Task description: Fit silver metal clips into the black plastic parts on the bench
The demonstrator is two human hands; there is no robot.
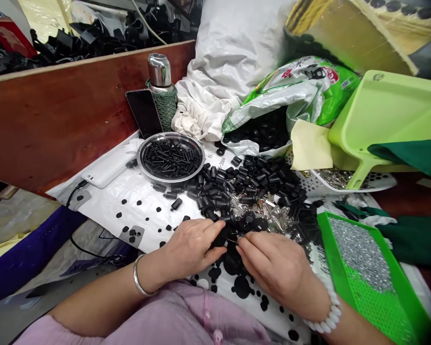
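My left hand (187,244) is closed around a small black plastic part (220,238), mostly hidden by the fingers. Just to its right my right hand (278,268) is pinched on a thin metal pin (231,240), whose far end points at the black part; I cannot tell whether they touch. Beyond both hands lies a heap of black ribbed plastic sleeves (260,175). Loose flat metal pieces (273,213) are spread at the heap's near side. A round steel dish (141,162) holding black springs (171,157) stands behind the left hand.
On the right, a green tray (325,239) holds small silvery parts (361,249). Behind it a light-green dustpan (388,110) rests on a white basket (312,184). An open bag (319,103) of black rings, a steel flask (160,72) and a phone (143,112) stand farther back.
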